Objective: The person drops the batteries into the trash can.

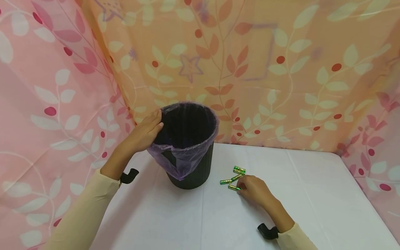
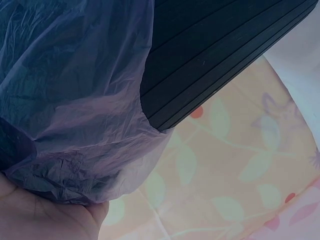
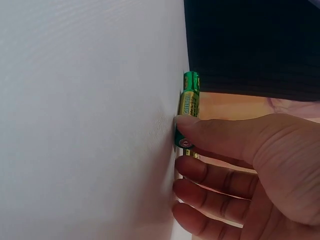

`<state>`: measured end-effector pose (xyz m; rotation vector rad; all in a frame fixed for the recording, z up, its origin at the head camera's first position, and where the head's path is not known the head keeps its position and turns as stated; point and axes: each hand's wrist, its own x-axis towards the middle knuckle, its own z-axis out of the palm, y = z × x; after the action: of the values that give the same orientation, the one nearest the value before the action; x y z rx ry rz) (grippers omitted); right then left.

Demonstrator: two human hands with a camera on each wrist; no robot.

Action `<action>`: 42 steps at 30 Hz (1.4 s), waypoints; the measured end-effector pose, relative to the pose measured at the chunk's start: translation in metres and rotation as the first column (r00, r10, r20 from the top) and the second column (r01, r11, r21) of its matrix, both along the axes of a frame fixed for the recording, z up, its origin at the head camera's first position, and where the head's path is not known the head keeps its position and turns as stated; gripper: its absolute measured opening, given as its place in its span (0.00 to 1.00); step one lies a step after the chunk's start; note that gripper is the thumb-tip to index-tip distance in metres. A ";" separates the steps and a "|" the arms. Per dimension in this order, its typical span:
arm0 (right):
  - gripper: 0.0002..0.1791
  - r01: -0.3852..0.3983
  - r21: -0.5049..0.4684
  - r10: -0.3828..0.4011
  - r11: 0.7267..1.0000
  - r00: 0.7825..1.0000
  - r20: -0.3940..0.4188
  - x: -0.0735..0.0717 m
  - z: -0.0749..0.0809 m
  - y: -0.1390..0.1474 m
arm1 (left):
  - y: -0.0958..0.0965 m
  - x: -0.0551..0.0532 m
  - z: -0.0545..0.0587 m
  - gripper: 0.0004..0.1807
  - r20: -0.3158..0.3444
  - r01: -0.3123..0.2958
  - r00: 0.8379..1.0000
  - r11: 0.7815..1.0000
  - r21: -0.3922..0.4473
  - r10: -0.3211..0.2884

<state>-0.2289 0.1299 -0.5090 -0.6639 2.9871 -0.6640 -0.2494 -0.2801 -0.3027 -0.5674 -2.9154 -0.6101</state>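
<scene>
A black ribbed bin [image 1: 204, 166] stands on the table, lined with a thin purple plastic bag [image 1: 187, 161] folded over its rim. My left hand [image 1: 146, 133] rests against the bin's left rim with its fingers extended; in the left wrist view its palm touches the bag [image 2: 95, 145]. Right of the bin lie several green and gold batteries [image 1: 239, 169]. My right hand [image 1: 254, 189] is down among them, and in the right wrist view its thumb and fingers pinch a battery [image 3: 184, 142]. The index finger is mostly hidden behind the thumb. Another battery [image 3: 190, 92] lies just beyond.
A white cloth covers the table [image 1: 300, 194]. Behind it hangs an orange leaf-patterned curtain [image 1: 262, 104], and a pink one [image 1: 56, 135] hangs at the left. Black wrist mounts [image 1: 268, 231] sit at both cuffs.
</scene>
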 end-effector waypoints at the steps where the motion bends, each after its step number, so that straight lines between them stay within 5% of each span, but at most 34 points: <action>1: 0.09 0.001 0.001 -0.001 1.000 1.000 0.004 0.000 0.000 0.000 | 0.000 0.000 0.000 0.33 0.000 0.000 1.000 1.000 -0.002 0.000; 29: 0.07 -0.022 -0.027 0.023 0.999 0.999 0.048 -0.004 0.004 0.003 | 0.000 -0.001 0.002 0.33 0.005 0.002 1.000 1.000 0.003 -0.002; 42: 0.05 -0.079 -0.109 0.077 0.991 0.997 -0.023 -0.004 0.010 0.008 | 0.001 0.000 0.001 0.33 -0.004 0.009 1.000 1.000 0.007 -0.009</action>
<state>-0.2329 0.1380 -0.4989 -0.7922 2.9413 -0.8270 -0.2495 -0.2795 -0.3018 -0.5807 -2.9078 -0.6194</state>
